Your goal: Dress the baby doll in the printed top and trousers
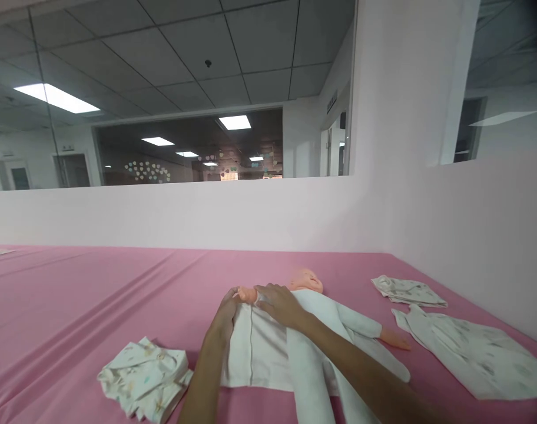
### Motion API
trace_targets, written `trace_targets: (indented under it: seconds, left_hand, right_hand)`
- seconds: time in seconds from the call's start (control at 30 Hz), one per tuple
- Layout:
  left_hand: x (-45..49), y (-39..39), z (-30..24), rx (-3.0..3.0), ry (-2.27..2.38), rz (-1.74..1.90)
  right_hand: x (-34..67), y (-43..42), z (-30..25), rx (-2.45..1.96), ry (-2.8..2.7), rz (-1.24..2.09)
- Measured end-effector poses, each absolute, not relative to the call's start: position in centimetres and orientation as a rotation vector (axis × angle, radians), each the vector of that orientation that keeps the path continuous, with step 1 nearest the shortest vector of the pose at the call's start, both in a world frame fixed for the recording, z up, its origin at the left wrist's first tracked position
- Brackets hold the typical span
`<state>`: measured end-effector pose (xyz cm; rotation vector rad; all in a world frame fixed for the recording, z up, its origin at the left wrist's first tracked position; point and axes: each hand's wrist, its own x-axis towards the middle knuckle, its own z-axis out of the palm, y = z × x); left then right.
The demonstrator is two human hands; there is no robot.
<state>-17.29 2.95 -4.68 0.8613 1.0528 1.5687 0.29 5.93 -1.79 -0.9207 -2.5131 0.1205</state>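
A baby doll (310,280) lies on the pink sheet with its head away from me and a white body and limbs. Under and beside it, a white garment (268,353) is spread out. My left hand (226,309) pinches the doll's small bare hand (247,294) at its fingers. Beside it, my right hand (279,303) has its fingers curled over the white cuff at the doll's wrist; its fingertips are partly hidden. The doll's other arm (392,338) stretches out to the right, its hand bare.
A crumpled patterned cloth (145,377) lies to the left on the pink sheet (74,300). Two more patterned pieces, a folded cloth (407,291) and a larger garment (484,353), lie to the right. A white wall (184,218) with windows borders the far side.
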Motion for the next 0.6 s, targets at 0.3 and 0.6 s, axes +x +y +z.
trace_targets:
  seconds: [0.3, 0.6]
  left_hand:
    - [-17.5, 2.1, -2.8, 0.837, 1.205, 1.827]
    - [-14.2, 1.1, 0.5, 1.432, 1.503, 1.815]
  right_hand:
    - [-0.2, 6.5, -2.8, -1.012, -2.527, 0.094]
    - [-1.8, 5.6, -3.3, -1.114, -2.531, 0.029]
